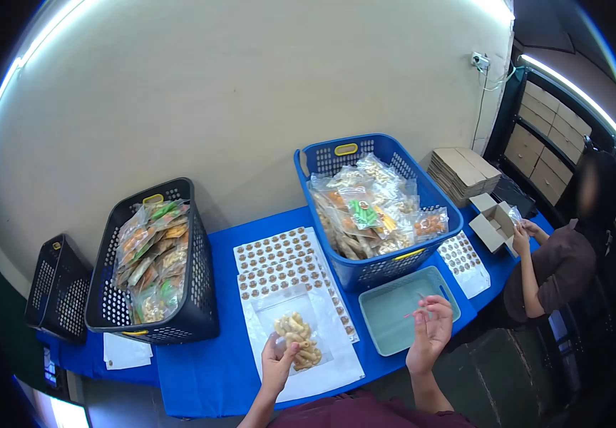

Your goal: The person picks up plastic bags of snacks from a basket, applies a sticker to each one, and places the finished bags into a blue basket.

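Note:
A clear zip bag (304, 342) of pale, tube-shaped pieces lies on white paper at the table's front. My left hand (277, 365) grips its left side, thumb over the front. My right hand (430, 335) is raised apart from the bag, in front of a pale green tray (373, 341). Its fingers are curled together in a pinch; whatever sits between the fingertips is too small to make out. Beneath and behind the bag are sheets of round brown stickers (274, 258).
A blue basket (379, 267) and a black basket (204, 285) hold many filled clear bags. Another black basket (73, 307) stands far left. At right, a person (557, 267) holds a small clear bag by an open carton (492, 227), near stacked flat cardboard (463, 171).

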`<state>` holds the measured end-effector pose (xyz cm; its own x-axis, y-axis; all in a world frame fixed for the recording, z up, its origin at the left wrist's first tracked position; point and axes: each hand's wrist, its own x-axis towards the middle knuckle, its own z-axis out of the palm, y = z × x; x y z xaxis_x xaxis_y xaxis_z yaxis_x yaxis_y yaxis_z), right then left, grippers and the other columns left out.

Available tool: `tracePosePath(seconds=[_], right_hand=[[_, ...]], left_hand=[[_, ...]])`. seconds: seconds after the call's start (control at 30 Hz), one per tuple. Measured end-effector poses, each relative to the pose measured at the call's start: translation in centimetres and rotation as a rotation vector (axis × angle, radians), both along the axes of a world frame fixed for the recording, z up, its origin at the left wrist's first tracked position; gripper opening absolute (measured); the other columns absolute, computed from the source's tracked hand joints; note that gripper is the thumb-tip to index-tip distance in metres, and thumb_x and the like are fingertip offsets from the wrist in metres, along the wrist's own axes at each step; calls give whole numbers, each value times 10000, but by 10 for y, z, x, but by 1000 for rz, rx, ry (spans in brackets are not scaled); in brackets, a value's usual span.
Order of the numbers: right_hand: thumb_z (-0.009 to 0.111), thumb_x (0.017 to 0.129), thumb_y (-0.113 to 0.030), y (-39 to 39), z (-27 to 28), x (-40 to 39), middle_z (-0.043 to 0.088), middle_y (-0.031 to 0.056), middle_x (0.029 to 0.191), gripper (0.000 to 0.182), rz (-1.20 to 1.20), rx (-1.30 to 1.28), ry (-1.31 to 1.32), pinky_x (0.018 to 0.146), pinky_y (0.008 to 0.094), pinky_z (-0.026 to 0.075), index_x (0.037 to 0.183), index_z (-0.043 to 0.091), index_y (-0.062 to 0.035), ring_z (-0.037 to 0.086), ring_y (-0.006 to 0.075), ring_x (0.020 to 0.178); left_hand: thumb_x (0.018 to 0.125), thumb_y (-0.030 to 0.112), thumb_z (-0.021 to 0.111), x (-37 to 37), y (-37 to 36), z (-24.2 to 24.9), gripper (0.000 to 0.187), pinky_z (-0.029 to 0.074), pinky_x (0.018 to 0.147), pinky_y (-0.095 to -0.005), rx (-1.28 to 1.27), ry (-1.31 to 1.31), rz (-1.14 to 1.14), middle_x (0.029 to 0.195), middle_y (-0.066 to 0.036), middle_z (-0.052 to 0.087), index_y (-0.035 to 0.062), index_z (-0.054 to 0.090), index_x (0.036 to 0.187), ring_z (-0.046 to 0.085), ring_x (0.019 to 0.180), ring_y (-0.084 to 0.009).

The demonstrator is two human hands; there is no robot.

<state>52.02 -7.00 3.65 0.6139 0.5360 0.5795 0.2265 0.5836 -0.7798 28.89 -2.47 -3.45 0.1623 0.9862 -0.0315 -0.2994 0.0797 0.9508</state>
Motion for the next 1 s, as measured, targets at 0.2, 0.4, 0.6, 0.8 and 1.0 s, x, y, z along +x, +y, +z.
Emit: tracePosePath(seconds=[0.2,0.4,0.6,0.8,1.0], right_hand=[[505,813,16,-8,14,10,479,78,875,93,100,8,65,671,240,432,875,460,-36,464,108,704],[528,772,89,-20,14,29,508,89,854,144,280,1,100,704,215,411,884,490,6,498,112,752],[602,743,62,-12,22,45,535,63,841,194,375,-177,59,709,222,404,907,511,13,506,104,756],[625,730,37,5,5,54,537,35,791,233,430,-296,10,701,211,398,925,505,-4,505,84,747],[622,747,12,13,-1,65,557,26,759,233,434,-318,-23,691,211,401,947,503,-10,501,72,718]], left_hand=[[826,130,598,51,8,15,407,467,722,-230,24,4,-105,990,-99,580,-34,432,1160,571,847,-118],[840,146,580,95,15,36,394,463,745,-239,84,-31,-200,1016,-99,572,-38,434,1157,562,882,-119],[847,108,562,128,13,46,401,457,814,-271,110,-105,-312,1079,-124,538,-51,394,1173,536,977,-155],[864,118,537,146,6,38,406,445,828,-266,177,-59,-307,1094,-121,533,-51,379,1198,526,996,-149],[890,177,503,158,5,36,397,447,806,-259,155,-80,-240,1080,-119,547,-50,390,1195,536,972,-138]])
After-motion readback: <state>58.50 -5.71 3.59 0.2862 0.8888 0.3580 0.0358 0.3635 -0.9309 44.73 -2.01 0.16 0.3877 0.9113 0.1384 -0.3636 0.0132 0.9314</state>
